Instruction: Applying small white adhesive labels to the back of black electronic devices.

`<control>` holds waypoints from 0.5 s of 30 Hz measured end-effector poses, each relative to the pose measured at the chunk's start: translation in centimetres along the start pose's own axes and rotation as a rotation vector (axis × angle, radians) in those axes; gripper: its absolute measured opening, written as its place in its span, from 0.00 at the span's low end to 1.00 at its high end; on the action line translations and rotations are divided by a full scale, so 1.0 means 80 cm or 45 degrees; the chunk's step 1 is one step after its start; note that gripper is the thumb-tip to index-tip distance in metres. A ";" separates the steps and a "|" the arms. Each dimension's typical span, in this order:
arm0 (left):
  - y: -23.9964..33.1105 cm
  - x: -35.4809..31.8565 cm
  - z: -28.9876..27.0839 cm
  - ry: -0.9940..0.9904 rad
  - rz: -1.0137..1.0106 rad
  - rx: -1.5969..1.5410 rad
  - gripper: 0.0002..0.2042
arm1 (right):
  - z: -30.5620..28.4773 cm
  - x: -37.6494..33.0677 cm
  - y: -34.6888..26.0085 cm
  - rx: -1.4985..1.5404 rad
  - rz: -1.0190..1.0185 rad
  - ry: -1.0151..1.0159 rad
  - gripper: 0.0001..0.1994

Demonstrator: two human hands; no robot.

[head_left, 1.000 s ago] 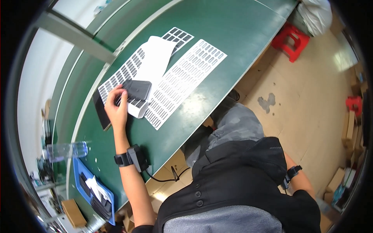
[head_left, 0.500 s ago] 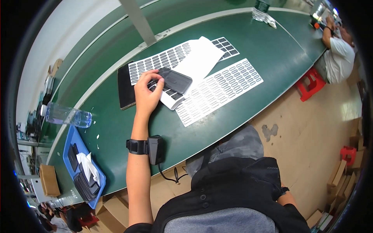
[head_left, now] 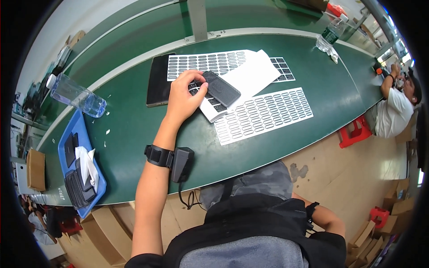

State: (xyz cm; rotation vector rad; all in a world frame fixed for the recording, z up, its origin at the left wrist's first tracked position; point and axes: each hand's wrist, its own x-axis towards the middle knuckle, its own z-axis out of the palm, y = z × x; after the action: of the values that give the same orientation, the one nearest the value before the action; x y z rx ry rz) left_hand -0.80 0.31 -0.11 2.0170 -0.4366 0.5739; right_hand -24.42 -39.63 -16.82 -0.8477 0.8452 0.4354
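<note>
While our left hand point(head_left: 187, 94) pinches one end of a black textured case point(head_left: 222, 91) between thumb and fingers, the case lies across a label sheet point(head_left: 210, 62) and a plain white sheet point(head_left: 254, 73), midway between the counter's point(head_left: 129, 147) far and near edges. We cannot tell our right hand's state; it is hidden. Toward the near edge we have another label sheet point(head_left: 268, 114); by the left corner, a blue tray point(head_left: 82, 128).

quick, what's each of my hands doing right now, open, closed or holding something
Left hand: closed, holding a flat black textured rectangular case by one end.
Right hand: hidden from view, so it cannot be told.
</note>
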 end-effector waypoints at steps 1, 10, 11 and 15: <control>0.001 0.000 -0.004 0.007 0.014 0.021 0.06 | -0.001 0.002 -0.005 0.005 0.008 0.007 0.13; -0.003 -0.007 -0.007 -0.014 0.004 0.157 0.15 | 0.024 0.021 -0.014 0.122 0.011 0.102 0.13; -0.002 -0.008 -0.006 -0.002 0.041 0.272 0.18 | 0.026 0.022 -0.014 0.134 0.013 0.115 0.13; -0.005 -0.007 -0.009 -0.029 0.036 0.200 0.21 | 0.013 0.021 -0.020 0.184 0.017 0.180 0.14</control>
State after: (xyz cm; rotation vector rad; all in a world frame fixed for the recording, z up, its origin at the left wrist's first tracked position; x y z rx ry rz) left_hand -1.20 1.14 -0.42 2.1718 -0.4461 0.6199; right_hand -21.90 -39.72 -16.97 -0.7451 1.0017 0.3246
